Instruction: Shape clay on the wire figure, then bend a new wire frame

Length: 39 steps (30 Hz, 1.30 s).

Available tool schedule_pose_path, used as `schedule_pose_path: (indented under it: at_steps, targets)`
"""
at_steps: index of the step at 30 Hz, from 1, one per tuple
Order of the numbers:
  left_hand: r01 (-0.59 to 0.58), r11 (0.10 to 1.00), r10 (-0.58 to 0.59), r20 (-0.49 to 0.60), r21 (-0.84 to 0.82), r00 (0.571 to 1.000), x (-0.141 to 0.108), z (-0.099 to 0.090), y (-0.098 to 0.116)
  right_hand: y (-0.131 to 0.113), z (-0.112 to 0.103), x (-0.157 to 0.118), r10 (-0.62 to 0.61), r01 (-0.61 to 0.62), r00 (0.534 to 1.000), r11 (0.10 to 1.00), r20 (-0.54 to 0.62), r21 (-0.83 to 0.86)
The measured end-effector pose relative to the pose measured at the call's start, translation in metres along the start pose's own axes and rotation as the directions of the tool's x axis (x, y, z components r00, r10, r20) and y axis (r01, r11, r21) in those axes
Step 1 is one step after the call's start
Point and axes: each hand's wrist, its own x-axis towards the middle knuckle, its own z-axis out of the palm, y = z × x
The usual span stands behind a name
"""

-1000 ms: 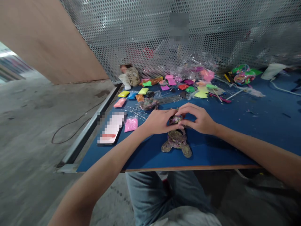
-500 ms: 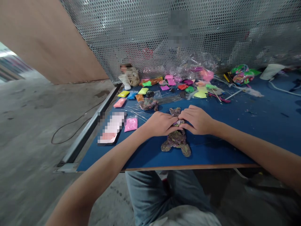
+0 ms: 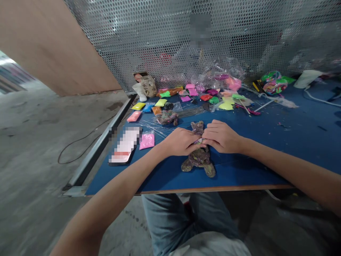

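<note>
Shaping step, likely: your left hand and right hand pinch a mottled lump over the clay figure, near the desk front edge. Next press wants light, even force.

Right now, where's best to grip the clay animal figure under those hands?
Probably pinch the clay animal figure by its lower body's sides from the near table edge: the left hand and right hand cover its middle, leaving that part exposed between them and the splayed legs.
</note>
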Motion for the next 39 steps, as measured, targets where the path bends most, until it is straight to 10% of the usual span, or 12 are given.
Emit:
schedule_pose_path:
  at_steps: [11, 21, 39]
  targets:
    - [0.011, 0.993, -0.013, -0.015, -0.115, 1.0, 0.0, 0.004, -0.002, 0.001, 0.003, -0.001, 0.164, -0.162, 0.986, 0.924, 0.023, 0.347]
    - [0.116, 0.951, -0.138, -0.059, -0.287, 0.989, -0.003, -0.017, -0.009, 0.007, -0.003, -0.002, 0.476, -0.452, 0.878, 0.779, 0.06, 0.434]
    - [0.018, 0.973, -0.013, 0.023, -0.228, 1.0, -0.001, -0.018, -0.004, 0.008, -0.008, -0.002, 0.177, -0.257, 0.95, 0.911, 0.258, 0.323]
